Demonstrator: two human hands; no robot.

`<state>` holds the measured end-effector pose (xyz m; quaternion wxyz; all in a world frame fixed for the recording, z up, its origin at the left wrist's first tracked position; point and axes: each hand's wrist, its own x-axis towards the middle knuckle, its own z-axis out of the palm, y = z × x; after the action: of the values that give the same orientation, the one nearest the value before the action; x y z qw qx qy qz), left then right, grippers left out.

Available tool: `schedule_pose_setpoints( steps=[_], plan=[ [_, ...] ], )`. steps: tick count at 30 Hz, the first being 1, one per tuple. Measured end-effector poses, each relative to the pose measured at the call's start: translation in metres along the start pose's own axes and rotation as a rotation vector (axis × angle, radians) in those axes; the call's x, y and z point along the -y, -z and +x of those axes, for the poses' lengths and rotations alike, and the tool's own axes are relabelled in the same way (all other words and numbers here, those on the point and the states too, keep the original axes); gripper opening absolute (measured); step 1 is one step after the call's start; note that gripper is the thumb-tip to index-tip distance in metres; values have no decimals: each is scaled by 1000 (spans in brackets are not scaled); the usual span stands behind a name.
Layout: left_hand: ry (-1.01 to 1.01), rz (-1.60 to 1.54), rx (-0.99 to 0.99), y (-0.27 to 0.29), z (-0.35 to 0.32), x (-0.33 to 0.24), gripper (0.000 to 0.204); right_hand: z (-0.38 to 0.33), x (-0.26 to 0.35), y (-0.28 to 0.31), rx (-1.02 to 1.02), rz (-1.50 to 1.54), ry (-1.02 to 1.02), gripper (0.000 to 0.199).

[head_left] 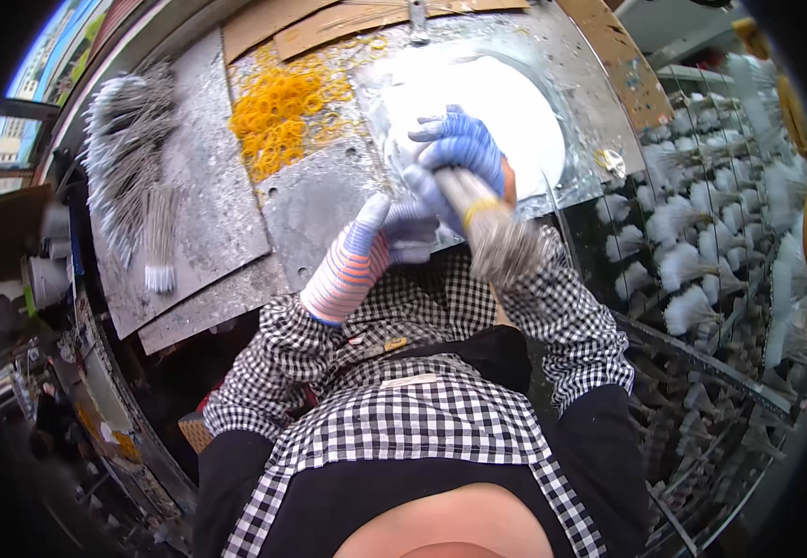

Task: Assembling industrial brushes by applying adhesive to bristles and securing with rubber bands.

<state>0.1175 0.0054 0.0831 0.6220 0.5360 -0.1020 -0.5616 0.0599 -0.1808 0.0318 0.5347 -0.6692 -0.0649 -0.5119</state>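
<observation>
**Banding the bristle bundle**

Your checked sleeves [552,307] framed the work: your right hand [464,153] was closed around a bristle bundle [492,232] with a yellow band, held over the white disc [506,102]. Your left hand [394,232] pinched its base. Judging by this, seating the band snugly needed a steady grip.

The bundle [496,237] in the right hand [464,153] is motion-blurred, so its strands can't be made out. Left hand [366,256] fingertips smear together too. The white disc [506,102] behind both hands is blown out.
</observation>
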Motion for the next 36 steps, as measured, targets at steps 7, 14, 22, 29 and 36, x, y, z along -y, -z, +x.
schedule_pose_setpoints(
  steps=[7, 14, 22, 29, 36],
  plan=[
    [-70, -330, -123, 29, -72, 5, 68, -45, 59, -61, 390, -614, 363, 51],
    [-378, 316, -465, 58, -137, 35, 48, -91, 78, -51, 398, -118, 166, 35],
    [-438, 544, -712, 112, -182, 113, 42, -104, 89, -64, 560, -28, -6, 26],
    [-391, 587, -736, 133, -197, 141, 43, -109, 86, -71, 637, 9, -41, 26],
    [-288, 765, -749, 137, -200, 136, 48, -113, 85, -77, 687, 5, -78, 26]
  ],
)
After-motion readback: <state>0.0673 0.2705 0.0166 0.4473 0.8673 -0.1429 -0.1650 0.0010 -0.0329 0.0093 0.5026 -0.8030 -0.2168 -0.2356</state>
